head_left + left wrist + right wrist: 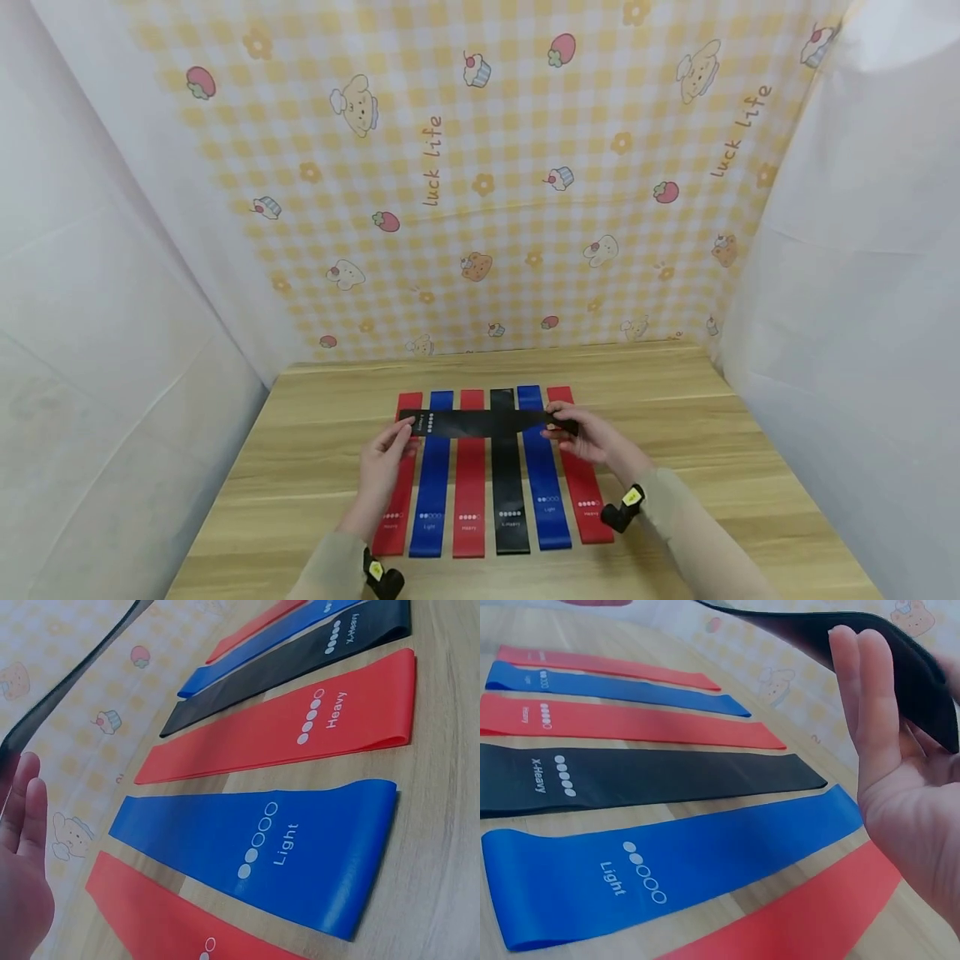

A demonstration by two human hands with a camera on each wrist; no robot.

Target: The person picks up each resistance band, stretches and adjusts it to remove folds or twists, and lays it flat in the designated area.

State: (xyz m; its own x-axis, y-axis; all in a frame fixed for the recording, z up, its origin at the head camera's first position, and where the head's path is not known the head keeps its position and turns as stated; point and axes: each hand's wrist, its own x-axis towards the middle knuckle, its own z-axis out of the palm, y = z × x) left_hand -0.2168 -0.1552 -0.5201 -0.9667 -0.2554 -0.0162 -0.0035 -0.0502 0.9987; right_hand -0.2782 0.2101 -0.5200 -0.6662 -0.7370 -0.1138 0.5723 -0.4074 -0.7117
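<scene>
A black resistance band point(468, 423) is held sideways above a row of other bands, its white dots and lettering near the left end. My left hand point(385, 458) pinches that left end between thumb and fingers. At the other end, my right hand point(588, 433) pinches the band, which narrows and twists slightly there. In the right wrist view the held band point(900, 667) passes behind two raised fingers. Beneath lie flat bands: a red one marked Heavy point(469, 500), a black one marked X-Heavy point(511, 500) and a blue one marked Light point(262, 840).
The outer bands are red, at the left point(390, 533) and right point(588, 492), with another blue band point(431, 500) between. All lie on a wood-grain table point(300, 467). A yellow checked cloth point(480, 233) hangs behind; white sheets point(97, 333) flank the sides.
</scene>
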